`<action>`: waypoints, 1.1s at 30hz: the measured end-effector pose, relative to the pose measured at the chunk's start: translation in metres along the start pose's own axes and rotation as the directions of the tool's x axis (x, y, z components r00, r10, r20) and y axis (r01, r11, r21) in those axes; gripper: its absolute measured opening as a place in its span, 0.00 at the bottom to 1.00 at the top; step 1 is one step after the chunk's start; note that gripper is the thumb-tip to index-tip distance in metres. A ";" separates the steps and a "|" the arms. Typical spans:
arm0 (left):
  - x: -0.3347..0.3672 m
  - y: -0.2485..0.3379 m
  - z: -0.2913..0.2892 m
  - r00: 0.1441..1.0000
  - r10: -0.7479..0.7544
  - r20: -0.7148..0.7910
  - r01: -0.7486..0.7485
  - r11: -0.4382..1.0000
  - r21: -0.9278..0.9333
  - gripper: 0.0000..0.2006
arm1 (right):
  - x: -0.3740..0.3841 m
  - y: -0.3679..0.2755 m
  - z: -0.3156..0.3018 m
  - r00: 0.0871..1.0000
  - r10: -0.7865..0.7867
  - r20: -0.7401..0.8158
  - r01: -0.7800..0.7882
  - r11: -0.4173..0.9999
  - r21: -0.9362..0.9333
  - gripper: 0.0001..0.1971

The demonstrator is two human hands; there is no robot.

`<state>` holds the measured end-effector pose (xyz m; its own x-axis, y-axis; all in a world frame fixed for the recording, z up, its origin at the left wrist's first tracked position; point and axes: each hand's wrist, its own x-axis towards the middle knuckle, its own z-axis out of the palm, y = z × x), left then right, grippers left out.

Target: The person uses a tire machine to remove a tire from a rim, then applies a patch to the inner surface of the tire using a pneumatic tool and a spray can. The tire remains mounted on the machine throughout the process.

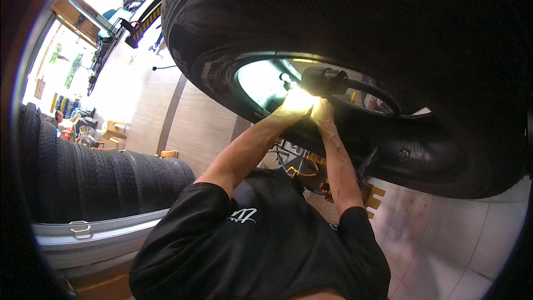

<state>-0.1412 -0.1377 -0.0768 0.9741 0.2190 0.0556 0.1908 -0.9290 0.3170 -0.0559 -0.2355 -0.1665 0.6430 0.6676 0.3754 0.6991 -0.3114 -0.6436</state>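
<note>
- the big black tyre [355, 28] looms in front of the person, tilted, its lower edge over the pale floor [444, 233]; from here i can't see what carries it.
- i'd reckon it heavy, too much for one arm, with thick rubber that should be stiff and give only a little under a push.
- nothing fragile in it, i'd say; the dull, dusty-looking sidewall should offer some friction, while any smoother inner face might let fingers slide.
- to shift it, i'd take the outer shoulder with a hand on either side; for close handling, the lip round the opening.
- the left hand [296, 103] and right hand [321, 111] meet at the near edge of that opening, right by the black lamp [325, 80].
- glare swallows the fingers, so i can't tell how far either grip is open or whether it has hold of anything.
- both arms stretch up and forward from the chest, the left slanting inward, the right steeper, wrists close together.
</note>
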 end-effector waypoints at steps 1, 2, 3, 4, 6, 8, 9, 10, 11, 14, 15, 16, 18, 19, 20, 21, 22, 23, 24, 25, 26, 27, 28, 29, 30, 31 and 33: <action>-0.006 0.005 -0.010 0.992 0.128 -0.007 -0.123 0.967 0.225 0.08 | -0.003 -0.010 -0.010 0.993 -0.024 0.114 0.031 0.998 -0.056 0.10; -0.011 -0.001 -0.005 0.989 0.146 -0.024 -0.139 0.970 0.198 0.08 | -0.004 -0.018 -0.005 0.996 -0.090 -0.015 0.090 0.996 -0.008 0.08; -0.010 -0.009 -0.002 0.987 0.110 0.119 -0.145 0.928 0.343 0.09 | -0.003 -0.018 -0.001 0.989 -0.149 -0.018 0.149 0.989 0.004 0.07; -0.006 -0.010 0.000 0.965 0.060 0.255 -0.177 0.867 0.466 0.10 | -0.004 -0.011 0.003 0.980 -0.198 -0.020 0.198 0.980 0.004 0.06; -0.006 -0.013 0.003 0.986 0.072 0.152 -0.127 0.911 0.391 0.10 | -0.006 -0.004 0.014 0.979 -0.199 -0.030 0.201 0.978 0.049 0.06; -0.006 -0.012 0.007 0.989 0.077 0.126 -0.118 0.924 0.365 0.10 | -0.010 0.002 0.018 0.965 -0.261 -0.033 0.262 0.964 0.040 0.06; -0.008 -0.011 0.007 0.989 0.076 0.126 -0.117 0.925 0.361 0.10 | -0.013 0.005 0.018 0.947 -0.318 -0.036 0.319 0.948 0.008 0.06; -0.010 -0.010 0.008 0.988 0.072 0.137 -0.118 0.925 0.362 0.10 | -0.014 0.008 0.017 0.927 -0.374 -0.038 0.374 0.927 -0.025 0.06; -0.011 -0.011 0.006 0.986 0.076 0.146 -0.125 0.924 0.362 0.10 | -0.014 0.008 0.020 0.920 -0.392 -0.008 0.392 0.919 -0.050 0.07; -0.021 -0.008 -0.002 0.983 0.101 0.156 -0.153 0.919 0.363 0.10 | -0.014 0.014 0.022 0.858 -0.514 -0.002 0.511 0.852 -0.111 0.07; -0.025 -0.011 -0.005 0.983 0.096 0.155 -0.147 0.919 0.365 0.10 | -0.008 0.001 0.011 0.794 -0.606 -0.055 0.597 0.793 -0.117 0.07; -0.028 -0.012 -0.004 0.983 0.086 0.160 -0.139 0.921 0.363 0.10 | -0.008 -0.009 0.005 0.724 -0.681 -0.108 0.669 0.732 -0.130 0.07; -0.024 -0.005 -0.008 0.984 0.083 0.158 -0.140 0.907 0.397 0.10 | -0.015 -0.010 0.001 0.849 -0.510 -0.139 0.487 0.857 -0.167 0.06; -0.028 0.007 -0.012 0.983 0.084 0.163 -0.148 0.892 0.427 0.10 | -0.023 -0.008 -0.002 0.922 -0.378 -0.088 0.360 0.918 -0.168 0.06; -0.021 0.010 -0.017 0.985 0.088 0.150 -0.145 0.892 0.428 0.10 | -0.015 -0.007 0.001 0.968 -0.246 -0.059 0.231 0.955 -0.186 0.07; -0.017 0.014 -0.018 0.987 0.093 0.128 -0.138 0.903 0.406 0.11 | -0.013 -0.005 0.004 0.994 -0.108 -0.018 0.101 0.972 -0.214 0.08; -0.014 0.012 -0.010 0.992 0.095 0.082 -0.115 0.949 0.295 0.10 | -0.011 0.000 0.004 0.999 -0.030 0.029 0.036 0.974 -0.224 0.10; -0.010 0.012 -0.004 0.995 0.098 0.032 -0.102 0.979 0.176 0.10 | -0.011 0.005 0.002 1.000 0.014 0.026 -0.009 0.982 -0.191 0.11; -0.008 0.002 0.008 0.997 0.075 -0.020 -0.074 0.995 0.065 0.10 | -0.006 0.000 0.000 0.999 0.043 0.032 -0.038 0.989 -0.145 0.11; -0.002 -0.018 0.029 0.936 0.225 -0.271 -0.208 0.974 0.087 0.09 | 0.000 -0.008 -0.006 0.997 0.066 0.036 -0.062 0.993 -0.103 0.12; 0.006 -0.026 0.044 0.942 0.101 -0.321 -0.127 0.990 -0.060 0.08 | 0.004 -0.014 -0.010 0.996 0.059 0.074 -0.053 0.996 -0.072 0.12; 0.010 -0.033 0.044 0.932 0.176 -0.316 -0.187 0.982 -0.004 0.09 | 0.003 -0.017 -0.011 0.991 0.063 0.114 -0.059 0.998 -0.036 0.13; 0.012 -0.040 0.044 0.919 0.247 -0.308 -0.243 0.969 0.053 0.09 | 0.003 -0.022 -0.011 0.986 0.062 0.156 -0.063 0.998 0.001 0.14; 0.006 -0.045 0.046 0.967 0.189 -0.171 -0.164 0.975 0.150 0.09 | 0.003 -0.027 -0.011 0.979 0.056 0.198 -0.065 0.997 0.038 0.14; 0.005 -0.021 0.026 0.988 0.154 -0.016 -0.145 0.959 0.242 0.09 | -0.002 -0.013 -0.008 0.985 0.044 0.168 -0.047 0.999 0.013 0.14; 0.002 0.001 0.004 0.988 0.095 0.120 -0.131 0.931 0.341 0.09 | -0.007 0.000 -0.001 0.990 0.018 0.143 -0.016 1.000 -0.015 0.14; -0.016 0.019 -0.018 0.998 0.059 0.036 -0.069 0.893 0.445 0.09 | -0.007 -0.002 0.003 0.984 -0.035 0.176 0.040 0.999 -0.026 0.13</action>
<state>-0.1557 -0.1537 -0.0542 0.9875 0.1524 0.0399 0.1566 -0.9773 -0.1427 -0.0624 -0.2376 -0.1700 0.5528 0.7868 0.2743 0.7322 -0.3015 -0.6107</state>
